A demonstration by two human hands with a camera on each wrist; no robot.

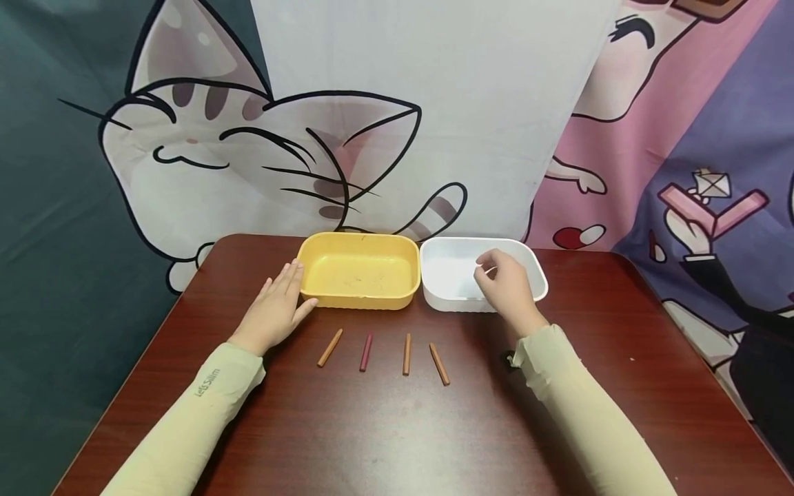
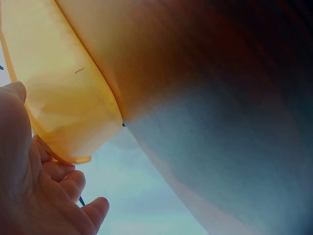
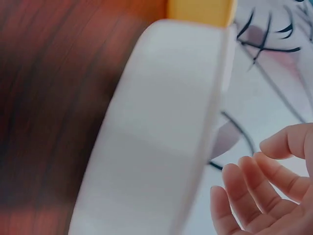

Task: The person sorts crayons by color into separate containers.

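Note:
A yellow plastic basket (image 1: 360, 302) and a white plastic basket (image 1: 459, 304) stand side by side at the back of the table. My left hand (image 1: 271, 311) lies with fingers straight and thumb spread against the yellow basket's left end. Over the white basket hovers my right hand (image 1: 507, 286), its fingers loosely bent and thumb near the index finger; the right wrist view shows nothing held. In front of the baskets lie short crayon-like sticks: a brown one (image 1: 330, 348), a dark red one (image 1: 366, 353), another brown one (image 1: 406, 354) and a slanted brown one (image 1: 440, 364).
The dark red-brown wooden table (image 1: 372, 441) carries everything. A curtain with a cartoon cat (image 1: 180, 179) hangs right behind its back edge. A small dark object (image 1: 510, 359) shows by the right sleeve cuff.

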